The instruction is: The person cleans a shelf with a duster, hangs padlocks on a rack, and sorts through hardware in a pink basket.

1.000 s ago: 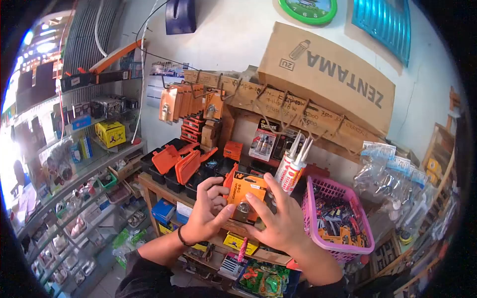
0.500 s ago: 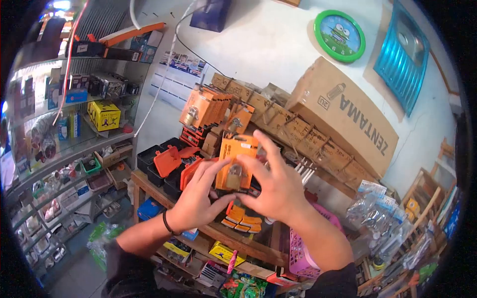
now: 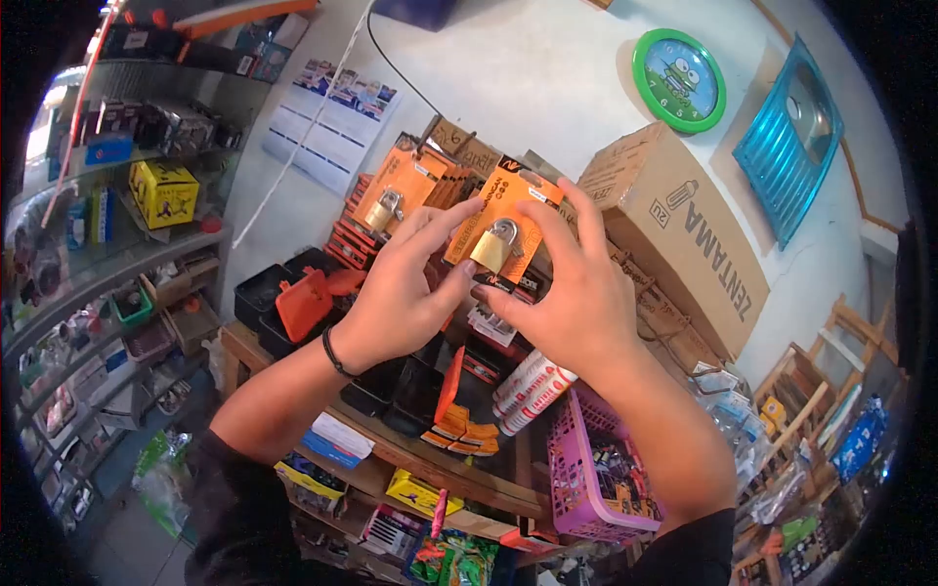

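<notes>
An orange padlock package (image 3: 520,200) with a brass padlock (image 3: 493,246) on its front is held up between my two hands, tilted to the right. My left hand (image 3: 405,283) grips its left side, fingers at the edge and thumb near the padlock. My right hand (image 3: 576,283) holds the right side, with index finger raised by the top corner and thumb at the bottom. Just behind, to the left, hangs a row of similar orange padlock packages (image 3: 405,176). Small orange boxes (image 3: 459,430) lie on the wooden bench (image 3: 469,479) below.
Black cases with orange lids (image 3: 305,305) sit left on the bench. White-and-red tubes (image 3: 535,391) and a pink basket (image 3: 596,498) are at its right. A large cardboard box (image 3: 684,234) leans near the wall. Glass shelves (image 3: 147,264) with goods stand left.
Both hands have raised the padlock package up and to the right, and it now tilts. The view has shifted, showing more of the tubes and pink basket.
</notes>
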The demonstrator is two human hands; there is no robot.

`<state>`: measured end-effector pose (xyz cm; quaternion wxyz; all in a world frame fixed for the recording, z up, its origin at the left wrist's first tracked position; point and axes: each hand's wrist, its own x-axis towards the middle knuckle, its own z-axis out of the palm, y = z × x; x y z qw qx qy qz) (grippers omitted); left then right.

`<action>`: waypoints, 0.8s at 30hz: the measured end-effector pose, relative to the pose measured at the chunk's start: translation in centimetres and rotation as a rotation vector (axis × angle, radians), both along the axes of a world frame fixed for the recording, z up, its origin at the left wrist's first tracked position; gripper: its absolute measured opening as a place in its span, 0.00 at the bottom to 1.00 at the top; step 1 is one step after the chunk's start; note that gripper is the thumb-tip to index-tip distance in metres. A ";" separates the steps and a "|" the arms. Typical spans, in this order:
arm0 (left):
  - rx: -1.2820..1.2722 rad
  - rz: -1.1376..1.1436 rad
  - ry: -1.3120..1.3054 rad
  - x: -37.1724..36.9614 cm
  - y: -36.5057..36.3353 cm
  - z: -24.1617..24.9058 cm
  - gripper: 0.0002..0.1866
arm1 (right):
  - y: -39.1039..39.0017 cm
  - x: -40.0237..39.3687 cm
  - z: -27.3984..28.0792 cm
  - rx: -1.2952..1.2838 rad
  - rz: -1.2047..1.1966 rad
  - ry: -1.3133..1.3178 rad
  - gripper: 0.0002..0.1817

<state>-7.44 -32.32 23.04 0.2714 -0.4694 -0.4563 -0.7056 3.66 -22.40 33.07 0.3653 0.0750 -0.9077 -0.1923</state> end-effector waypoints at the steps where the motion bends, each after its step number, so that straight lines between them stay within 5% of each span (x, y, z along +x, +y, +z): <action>1: -0.006 0.006 0.004 0.0 -0.1 0.0 0.25 | -0.1 0.1 0.0 0.006 -0.013 -0.006 0.33; 4: 0.018 0.046 0.040 0.1 0.0 -0.5 0.24 | 0.0 0.1 0.1 -0.092 -0.050 -0.199 0.35; 12: -0.002 0.143 0.056 -1.7 1.2 -2.9 0.25 | 0.6 -1.8 -2.2 0.097 -0.123 -0.139 0.33; 21: -0.346 -0.097 -0.059 -1.1 -4.1 -11.4 0.20 | 3.1 -8.2 -3.3 0.147 -0.301 -0.043 0.34; 24: -0.376 -0.376 -0.386 1.1 -6.9 -15.8 0.19 | 4.3 -10.4 -3.9 0.069 -0.366 -0.026 0.36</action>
